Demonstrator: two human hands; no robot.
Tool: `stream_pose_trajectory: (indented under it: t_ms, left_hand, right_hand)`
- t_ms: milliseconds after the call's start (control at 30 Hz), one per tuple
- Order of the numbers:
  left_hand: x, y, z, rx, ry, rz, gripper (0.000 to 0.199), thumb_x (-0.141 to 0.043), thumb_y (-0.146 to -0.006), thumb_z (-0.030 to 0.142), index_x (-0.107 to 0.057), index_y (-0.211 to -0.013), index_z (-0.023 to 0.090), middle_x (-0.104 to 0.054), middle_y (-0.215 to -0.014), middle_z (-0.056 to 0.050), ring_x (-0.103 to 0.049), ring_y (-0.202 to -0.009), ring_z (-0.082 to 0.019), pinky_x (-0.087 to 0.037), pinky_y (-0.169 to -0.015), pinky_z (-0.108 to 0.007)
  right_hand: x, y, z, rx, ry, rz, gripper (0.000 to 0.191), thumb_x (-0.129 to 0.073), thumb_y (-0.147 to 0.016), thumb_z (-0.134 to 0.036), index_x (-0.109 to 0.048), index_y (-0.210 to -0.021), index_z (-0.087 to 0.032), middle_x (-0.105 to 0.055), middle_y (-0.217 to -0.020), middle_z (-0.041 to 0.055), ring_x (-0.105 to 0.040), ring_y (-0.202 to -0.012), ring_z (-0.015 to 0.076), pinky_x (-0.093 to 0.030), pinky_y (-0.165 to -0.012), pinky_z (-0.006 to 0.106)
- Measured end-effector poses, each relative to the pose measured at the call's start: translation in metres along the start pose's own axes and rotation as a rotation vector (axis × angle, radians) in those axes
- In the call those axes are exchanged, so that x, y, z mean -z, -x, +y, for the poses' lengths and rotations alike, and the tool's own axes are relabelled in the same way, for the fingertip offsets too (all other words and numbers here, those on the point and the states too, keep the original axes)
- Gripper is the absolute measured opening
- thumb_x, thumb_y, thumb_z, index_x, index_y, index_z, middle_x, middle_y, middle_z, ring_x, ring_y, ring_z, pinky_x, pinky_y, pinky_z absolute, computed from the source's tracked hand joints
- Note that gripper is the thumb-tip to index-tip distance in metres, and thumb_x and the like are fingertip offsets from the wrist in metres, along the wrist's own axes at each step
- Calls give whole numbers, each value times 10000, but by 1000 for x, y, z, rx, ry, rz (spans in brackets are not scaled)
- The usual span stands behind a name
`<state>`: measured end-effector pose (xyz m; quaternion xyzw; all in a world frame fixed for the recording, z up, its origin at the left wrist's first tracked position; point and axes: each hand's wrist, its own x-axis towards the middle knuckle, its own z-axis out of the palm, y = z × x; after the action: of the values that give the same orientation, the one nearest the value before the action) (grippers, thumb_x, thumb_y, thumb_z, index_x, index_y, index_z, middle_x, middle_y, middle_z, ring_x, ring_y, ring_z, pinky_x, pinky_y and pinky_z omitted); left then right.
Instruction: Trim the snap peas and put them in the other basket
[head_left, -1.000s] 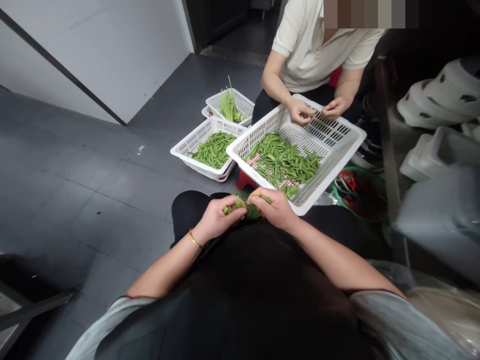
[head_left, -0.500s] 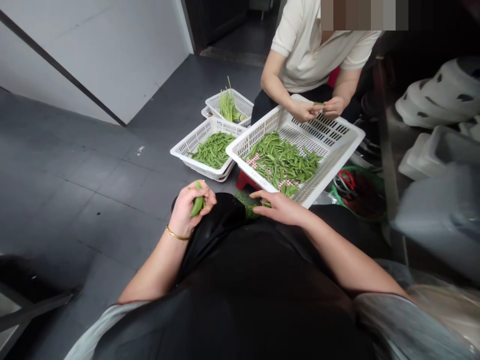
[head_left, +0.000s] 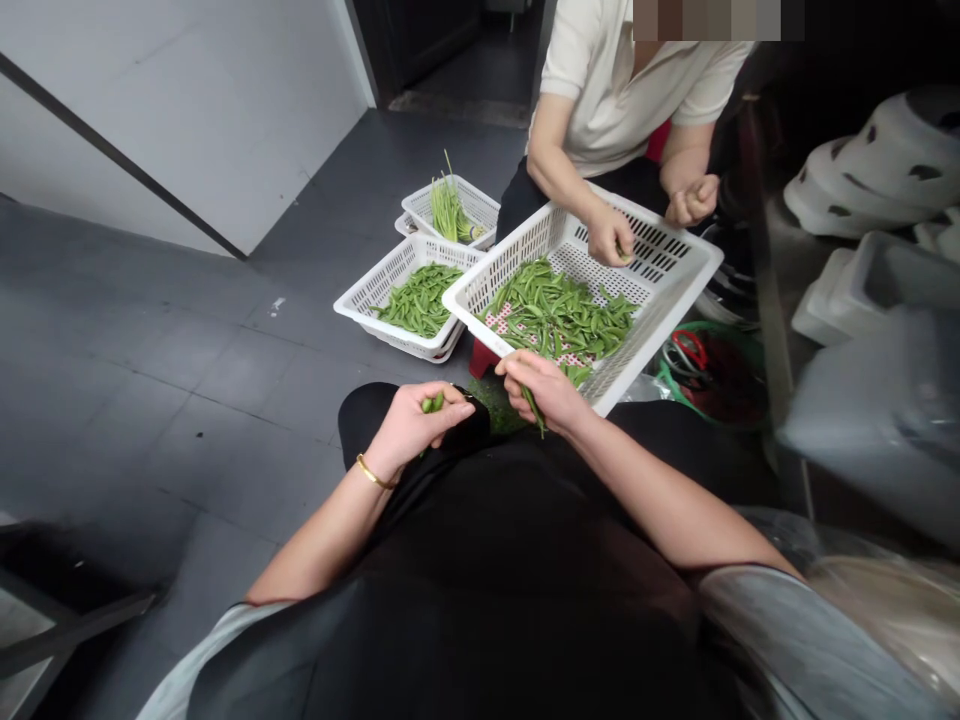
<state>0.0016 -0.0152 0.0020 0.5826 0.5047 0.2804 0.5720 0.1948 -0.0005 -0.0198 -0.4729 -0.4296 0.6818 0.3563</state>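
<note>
Closed around a few green pea pods (head_left: 433,403), my left hand (head_left: 420,420) is above my lap, a gold bracelet on its wrist. My right hand (head_left: 544,388) is closed too, with a pea pod (head_left: 533,408) sticking out below its palm; it is beside the near rim of the large white basket (head_left: 469,315). A heap of pea pods (head_left: 555,310) lies on the basket floor. Under my hands, green scraps (head_left: 504,415) show in part between my knees.
Left of the large basket stands a smaller white basket (head_left: 360,312) of pods, and behind it one with long green stalks (head_left: 448,210). A co-worker's hand (head_left: 609,238) reaches over the large basket. Grey bins (head_left: 885,420) and a green-rimmed container (head_left: 720,375) are at right.
My left hand has moved right and turned palm down, toward my right hand. My right hand's fingers have closed on a pod. The co-worker's two hands have come apart.
</note>
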Motion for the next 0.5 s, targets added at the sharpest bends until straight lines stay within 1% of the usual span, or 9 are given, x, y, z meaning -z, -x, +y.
stream_pose_trajectory:
  t_ms: [67,100,167,233,333,400,500]
  left_hand:
    - [-8,-1,1,-75,-111,31,255,-697,-727,384,-633,-701,138,-488,-509,38,-377,-436,-59,-276,-438,-196]
    - [-14,-3,0,-114,-177,26,262,-709,-711,392,-638,-696,140,-498,-527,35,-376,-463,-64,-283,-458,-200]
    - [-24,-8,-6,-173,-302,13,299,-730,-678,415,-616,-641,142,-493,-533,39,-360,-497,-70,-284,-486,-207]
    - [-31,-14,-15,-184,-389,22,329,-727,-675,410,-565,-575,142,-483,-523,42,-352,-506,-72,-280,-503,-212]
    - [-32,-18,-28,-147,-466,13,326,-681,-711,353,-512,-526,146,-468,-500,39,-345,-501,-75,-271,-511,-220]
    - [-30,-18,-33,-141,-493,6,286,-650,-717,305,-493,-532,154,-468,-503,38,-350,-500,-78,-271,-514,-223]
    - [-29,-18,-34,-149,-492,97,167,-627,-672,213,-490,-587,167,-484,-545,39,-382,-518,-85,-289,-528,-220]
  right_hand:
    - [-3,-8,4,-17,-138,56,244,-517,-796,-450,-452,-832,-217,-411,-567,-97,-368,-366,58,-226,-302,164]
    - [-6,-13,8,-3,-152,73,241,-518,-788,-443,-442,-819,-217,-425,-572,-96,-388,-368,61,-246,-302,166]
    - [-13,-21,19,55,-102,114,224,-504,-790,-425,-438,-801,-212,-450,-566,-91,-416,-378,66,-308,-330,179]
    - [-18,-25,30,125,-2,140,204,-476,-808,-404,-451,-800,-201,-483,-565,-77,-454,-413,76,-380,-398,199]
    - [-20,-24,42,206,192,133,196,-418,-860,-370,-483,-867,-186,-541,-598,-49,-524,-502,101,-441,-519,230]
    - [-20,-19,43,282,369,134,181,-395,-891,-332,-492,-923,-182,-575,-658,-24,-562,-582,120,-453,-592,249]
    - [-22,-12,37,368,629,112,132,-397,-904,-256,-493,-948,-178,-606,-744,16,-588,-675,142,-444,-653,264]
